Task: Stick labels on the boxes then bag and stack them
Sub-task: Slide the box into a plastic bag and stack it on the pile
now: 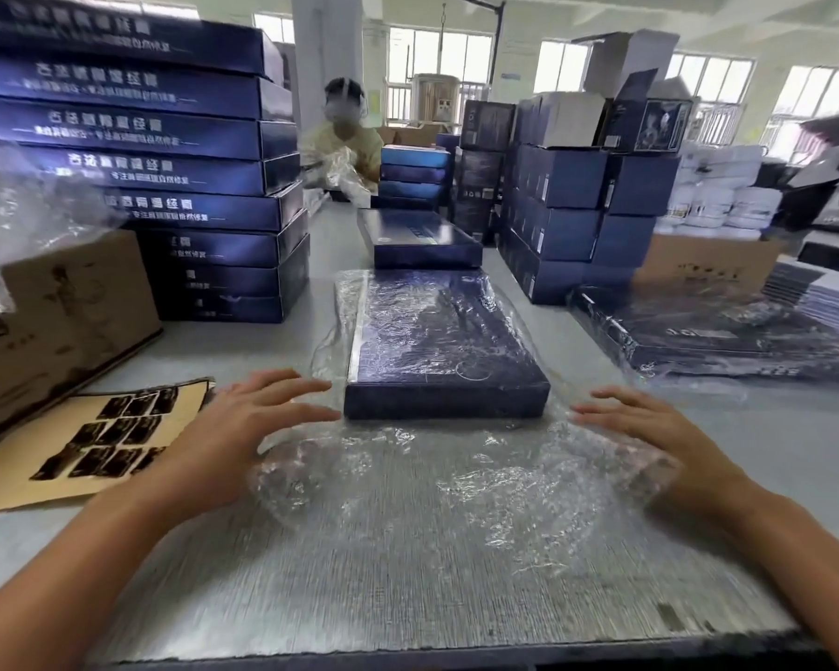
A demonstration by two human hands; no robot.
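Head view: left grip (233,428) and right grip (650,440), empty and splayed, flank the bagged box (437,341), seemingly to fold its slack bag (408,481).

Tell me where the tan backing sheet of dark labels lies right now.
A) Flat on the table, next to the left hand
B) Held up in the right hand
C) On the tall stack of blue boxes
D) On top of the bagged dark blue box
A: the tan backing sheet of dark labels lies flat on the grey table, just left of the left hand, which is not holding it.
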